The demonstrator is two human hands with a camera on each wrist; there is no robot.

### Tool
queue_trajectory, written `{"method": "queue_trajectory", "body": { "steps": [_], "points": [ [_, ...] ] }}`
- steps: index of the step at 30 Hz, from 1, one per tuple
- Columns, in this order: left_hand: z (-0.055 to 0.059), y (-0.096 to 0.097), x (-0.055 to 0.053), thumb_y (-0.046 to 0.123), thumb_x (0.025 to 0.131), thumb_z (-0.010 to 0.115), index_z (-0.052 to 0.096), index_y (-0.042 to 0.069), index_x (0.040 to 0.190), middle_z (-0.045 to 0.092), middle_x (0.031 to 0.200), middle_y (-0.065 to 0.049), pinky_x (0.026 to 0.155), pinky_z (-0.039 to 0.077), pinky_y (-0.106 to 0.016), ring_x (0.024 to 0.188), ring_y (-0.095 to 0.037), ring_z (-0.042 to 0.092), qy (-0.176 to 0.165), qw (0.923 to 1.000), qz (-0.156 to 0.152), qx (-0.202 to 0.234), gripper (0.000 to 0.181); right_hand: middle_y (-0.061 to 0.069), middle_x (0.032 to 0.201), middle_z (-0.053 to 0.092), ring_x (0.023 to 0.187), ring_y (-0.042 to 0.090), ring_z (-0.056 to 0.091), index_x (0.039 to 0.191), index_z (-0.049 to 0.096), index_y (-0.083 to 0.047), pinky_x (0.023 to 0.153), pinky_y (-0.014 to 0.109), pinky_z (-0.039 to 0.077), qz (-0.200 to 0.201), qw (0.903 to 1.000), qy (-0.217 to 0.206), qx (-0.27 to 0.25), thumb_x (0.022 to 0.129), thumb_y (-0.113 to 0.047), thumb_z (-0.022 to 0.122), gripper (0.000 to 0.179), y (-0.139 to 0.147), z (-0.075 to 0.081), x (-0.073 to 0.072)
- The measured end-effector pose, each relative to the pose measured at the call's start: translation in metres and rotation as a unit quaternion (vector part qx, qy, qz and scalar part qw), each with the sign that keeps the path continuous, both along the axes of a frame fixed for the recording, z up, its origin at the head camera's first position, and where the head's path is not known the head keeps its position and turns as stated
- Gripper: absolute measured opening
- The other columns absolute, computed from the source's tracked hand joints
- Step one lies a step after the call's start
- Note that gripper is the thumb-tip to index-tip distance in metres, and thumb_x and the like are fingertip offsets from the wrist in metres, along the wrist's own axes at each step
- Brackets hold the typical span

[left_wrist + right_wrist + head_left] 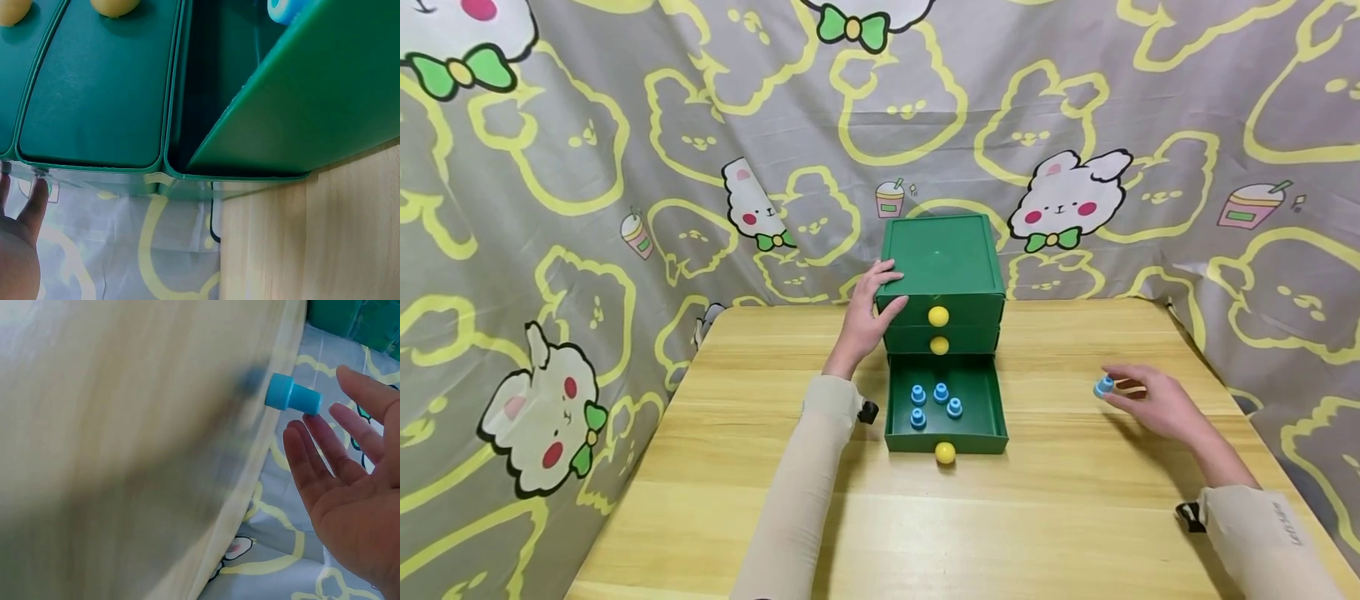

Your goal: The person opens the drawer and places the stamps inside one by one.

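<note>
A green three-drawer box (938, 258) stands on the table, its bottom drawer (1000, 425) pulled out. Several small blue stepped plastic pieces (941, 392) stand inside that drawer. My left hand (867, 312) rests against the box's upper left side, fingertips at the top edge; only part of this hand (22, 244) enters the left wrist view. To the right of the box, my right hand (1157, 400) reaches around another blue stepped piece (292, 395) on the table. In the right wrist view a fingertip is at its narrow end, while the thumb (369, 394) appears apart from it.
Yellow ball knobs (937, 316) are on the drawer fronts, the lowest one (945, 452) jutting toward me. A patterned grey curtain (820, 125) hangs behind and beside the wooden table (715, 467).
</note>
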State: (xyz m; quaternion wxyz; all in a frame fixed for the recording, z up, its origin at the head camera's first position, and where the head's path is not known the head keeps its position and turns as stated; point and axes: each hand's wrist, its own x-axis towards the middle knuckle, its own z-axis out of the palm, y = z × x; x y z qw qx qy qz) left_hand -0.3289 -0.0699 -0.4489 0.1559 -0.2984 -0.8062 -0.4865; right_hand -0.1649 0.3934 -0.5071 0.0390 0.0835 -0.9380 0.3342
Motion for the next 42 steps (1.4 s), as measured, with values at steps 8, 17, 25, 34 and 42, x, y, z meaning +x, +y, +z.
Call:
{"method": "queue_trajectory", "body": {
  "steps": [8,17,25,34,42],
  "points": [
    [-0.001,0.0,-0.001,0.04,0.104,0.063,0.059,0.025,0.141,0.039,0.164,0.01,0.126,0.023,-0.057,0.161,-0.024,0.02,-0.001,1.0,0.001,-0.001,0.04,0.024,0.114,0.073,0.094,0.034,0.072,0.131,0.066,0.005,0.075,0.022,0.055,-0.011,0.9993,-0.017,0.033,0.096,-0.019,0.076,0.043,-0.002,-0.007,-0.008],
    [-0.003,0.001,-0.002,0.048,0.103,0.061,0.059,0.024,0.141,0.039,0.164,0.01,0.125,0.023,-0.059,0.16,-0.029,0.021,0.002,1.0,-0.004,0.006,0.044,0.023,0.107,0.075,0.089,0.033,0.074,0.124,0.071,0.003,0.071,0.033,0.056,-0.02,0.9984,-0.033,0.041,0.098,-0.021,0.074,0.035,0.0,-0.008,-0.014],
    [-0.002,0.0,-0.002,0.048,0.103,0.061,0.059,0.024,0.14,0.039,0.164,0.01,0.125,0.024,-0.06,0.16,-0.029,0.021,0.003,1.0,-0.003,0.005,0.044,0.016,0.103,0.076,0.089,0.025,0.069,0.123,0.072,0.0,0.069,0.024,0.052,-0.042,0.9985,-0.012,0.032,0.1,-0.03,0.07,0.037,-0.007,-0.001,-0.011],
    [-0.005,0.001,-0.002,0.054,0.102,0.059,0.059,0.024,0.14,0.039,0.163,0.01,0.125,0.024,-0.058,0.16,-0.026,0.021,0.001,1.0,-0.002,0.006,0.049,0.015,0.101,0.077,0.08,-0.004,0.061,0.122,0.073,-0.003,0.067,0.02,0.053,-0.043,0.9989,0.017,-0.006,0.099,-0.029,0.073,0.035,-0.031,0.016,-0.006],
    [-0.003,0.001,-0.002,0.048,0.103,0.061,0.059,0.025,0.14,0.039,0.163,0.013,0.127,0.023,-0.054,0.161,-0.02,0.019,-0.005,0.9999,-0.001,0.009,0.044,0.016,0.105,0.077,0.08,-0.003,0.066,0.124,0.073,-0.006,0.068,0.019,0.055,-0.035,0.9972,0.019,-0.063,0.099,-0.031,0.072,0.035,-0.058,0.033,-0.006]
  ]
}}
